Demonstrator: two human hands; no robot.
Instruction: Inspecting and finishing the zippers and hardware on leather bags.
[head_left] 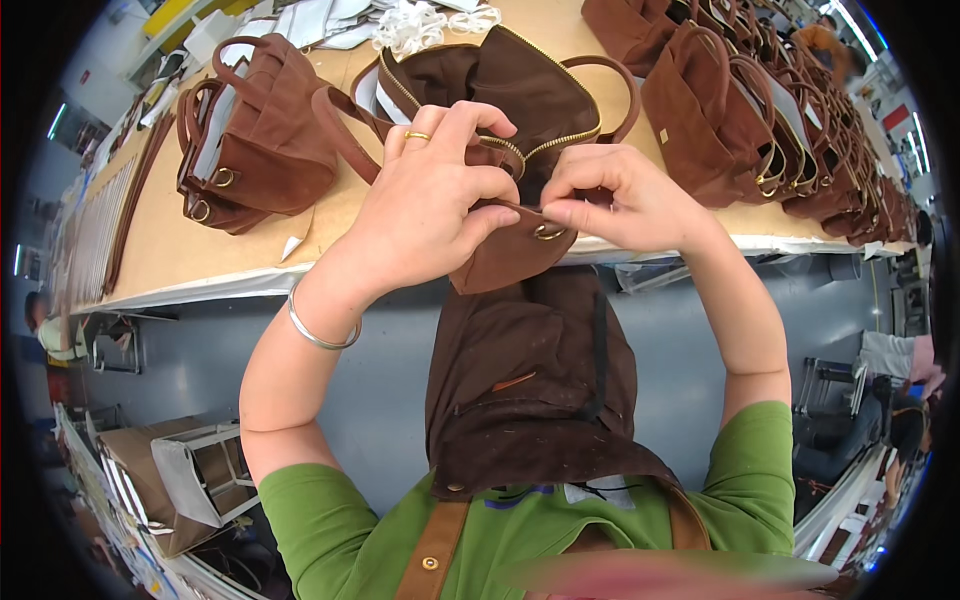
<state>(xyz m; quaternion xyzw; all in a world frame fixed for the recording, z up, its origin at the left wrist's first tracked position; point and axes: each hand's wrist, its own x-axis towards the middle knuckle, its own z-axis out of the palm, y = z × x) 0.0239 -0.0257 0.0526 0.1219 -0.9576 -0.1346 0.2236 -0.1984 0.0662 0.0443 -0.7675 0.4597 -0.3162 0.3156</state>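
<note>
A brown leather handbag (505, 262) with dark lining lies at the near edge of the table, its end toward me. Its gold-toothed zipper (565, 140) is undone and spread wide. My left hand (430, 195) pinches the leather rim near the zipper's end between thumb and index finger, the other fingers bent over the bag. Opposite it, my right hand (625, 195) is closed on the same rim with thumb and fingertips. Just below the right fingertips a gold ring (549, 231) hangs on the bag's end. Exactly what lies between the fingertips is hidden.
Another brown handbag (270, 140) stands to the left on the tan table (130, 270). Rows of similar handbags (705, 120) fill the right side. White cords (410, 28) lie at the back, and stacked strips (105, 215) at the far left.
</note>
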